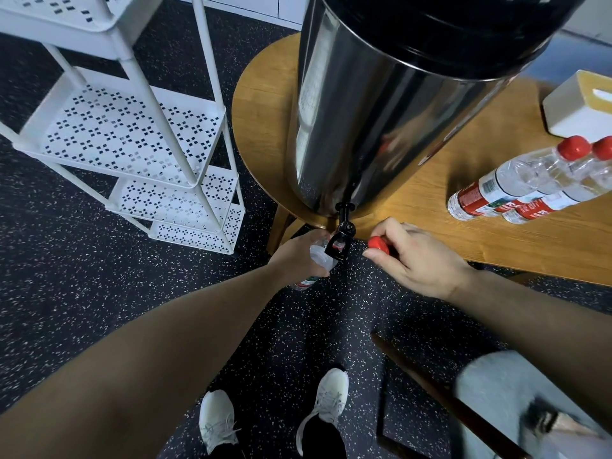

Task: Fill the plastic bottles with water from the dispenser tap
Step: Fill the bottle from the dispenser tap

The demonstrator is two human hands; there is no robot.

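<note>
A tall steel dispenser (381, 104) stands on the wooden table (447, 233), its black tap (342, 235) hanging over the table's front edge. My left hand (298, 256) grips a clear plastic bottle (319, 260) with a red label, holding its open mouth right under the tap. My right hand (414, 256) sits just right of the tap at the table edge and pinches a red bottle cap (379, 245) between thumb and fingers. Two capped clear bottles (516, 183) with red labels lie on the table to the right.
A white perforated metal shelf rack (132, 127) stands on the speckled dark floor to the left of the table. A white box (583, 107) sits at the table's far right. My white shoes (275, 412) are below, and a dark chair frame (440, 392) at lower right.
</note>
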